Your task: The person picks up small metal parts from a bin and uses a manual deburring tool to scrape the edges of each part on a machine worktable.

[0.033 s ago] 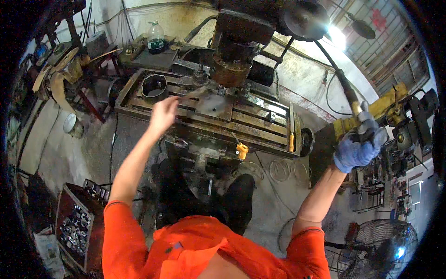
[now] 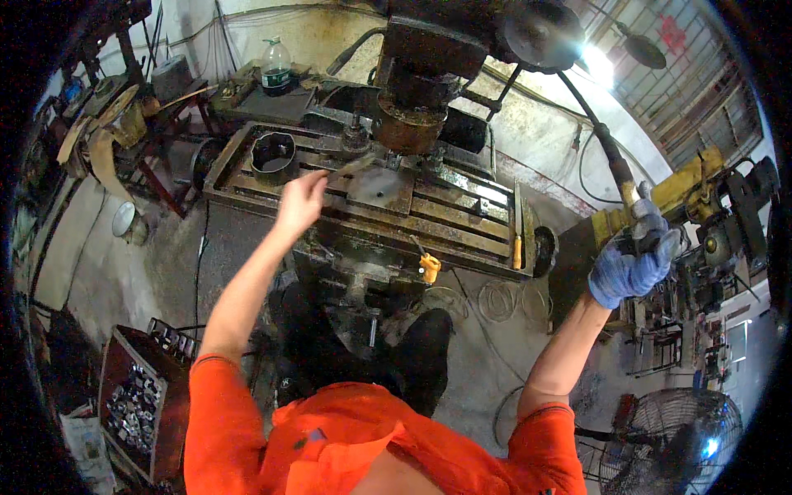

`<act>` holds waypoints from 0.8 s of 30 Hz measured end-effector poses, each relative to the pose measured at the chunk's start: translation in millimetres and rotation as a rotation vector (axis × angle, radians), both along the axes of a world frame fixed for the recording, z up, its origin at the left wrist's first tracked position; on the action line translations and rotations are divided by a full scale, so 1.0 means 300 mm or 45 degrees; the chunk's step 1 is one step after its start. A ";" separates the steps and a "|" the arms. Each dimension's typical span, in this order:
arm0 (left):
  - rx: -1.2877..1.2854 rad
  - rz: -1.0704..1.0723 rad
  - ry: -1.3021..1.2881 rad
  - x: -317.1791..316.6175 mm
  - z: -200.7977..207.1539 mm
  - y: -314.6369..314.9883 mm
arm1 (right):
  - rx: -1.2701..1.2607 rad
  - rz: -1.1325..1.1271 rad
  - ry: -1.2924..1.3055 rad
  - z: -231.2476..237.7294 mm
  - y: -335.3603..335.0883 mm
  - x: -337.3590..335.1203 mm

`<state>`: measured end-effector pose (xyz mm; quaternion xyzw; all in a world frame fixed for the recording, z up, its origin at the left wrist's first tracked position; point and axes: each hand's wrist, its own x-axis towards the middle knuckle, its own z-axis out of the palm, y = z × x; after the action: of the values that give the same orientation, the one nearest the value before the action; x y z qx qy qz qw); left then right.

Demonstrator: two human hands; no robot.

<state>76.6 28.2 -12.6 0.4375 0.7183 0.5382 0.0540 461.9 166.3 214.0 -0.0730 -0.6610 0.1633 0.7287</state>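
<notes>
My bare left hand [image 2: 303, 200] is closed around a slim brush-like tool [image 2: 355, 167], held over the slotted metal machine table [image 2: 462, 229]. The tool's far end points toward a grey metal plate [image 2: 381, 186] with a dark hole, below the machine's spindle head [image 2: 406, 120]. A dark round pot [image 2: 274, 155] stands on the table just beyond that hand. On the right, my blue-gloved right hand [image 2: 631, 264] wraps around the grip end of a long machine lever [image 2: 615, 157]. Its fingertips are partly hidden.
At the table's front edge hangs a yellow-handled tool [image 2: 429, 268]; a yellow-handled file-like tool [image 2: 518, 247] lies at the right end. A box of metal parts [image 2: 136, 404] is at lower left, a fan [image 2: 668, 437] at lower right. A bottle [image 2: 275, 70] stands behind.
My left hand has shifted slightly right with the brush-like tool, toward the plate. My right hand stays on the lever, its fingers moved a little.
</notes>
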 end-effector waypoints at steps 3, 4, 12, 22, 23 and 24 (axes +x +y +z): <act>-0.015 0.019 0.003 0.039 -0.007 0.144 | -0.080 -0.035 -0.017 -0.002 -0.003 0.018; 0.049 0.033 0.032 0.038 -0.028 0.186 | -0.115 0.022 0.033 0.003 -0.011 0.008; 0.079 0.109 0.131 0.090 -0.046 0.285 | -0.141 0.081 0.107 -0.018 0.000 0.014; -0.036 -0.084 0.046 0.028 -0.027 0.241 | 0.116 -0.314 -0.084 -0.047 -0.034 -0.028; -0.134 -0.138 -0.103 0.050 0.007 0.217 | 0.074 -0.053 -0.042 -0.058 -0.017 -0.012; -0.233 -0.192 -0.253 0.068 0.026 0.198 | 0.025 0.205 0.014 -0.067 -0.002 0.000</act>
<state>97.2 87.7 -4.8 0.4280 0.7207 0.5055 0.2047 462.0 165.5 193.8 -0.0116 -0.6623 0.2152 0.7176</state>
